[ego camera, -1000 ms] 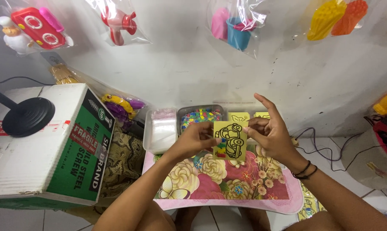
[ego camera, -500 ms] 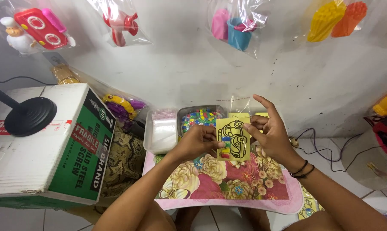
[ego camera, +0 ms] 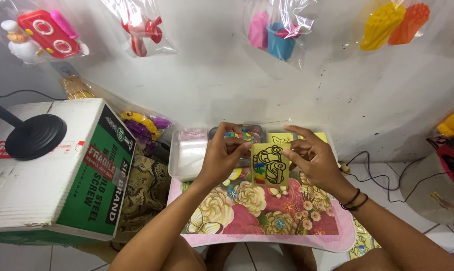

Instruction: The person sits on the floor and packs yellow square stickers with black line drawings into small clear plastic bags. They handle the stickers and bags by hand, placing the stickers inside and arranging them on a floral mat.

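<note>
Both hands pinch a small yellow card (ego camera: 270, 163) just above the flowered tray (ego camera: 267, 221): left hand (ego camera: 221, 155) fingertips on its top-left corner, right hand (ego camera: 312, 158) on its right edge. It looks light, thin and bendy, best gripped by the edges.

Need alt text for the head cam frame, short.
Two bare hands, left hand and right hand, hold a small yellow card with a black car outline above a pink floral tray. Clear plastic containers sit behind it, a green and white cardboard box stands to the left, and bagged toys hang on the white wall.
</note>
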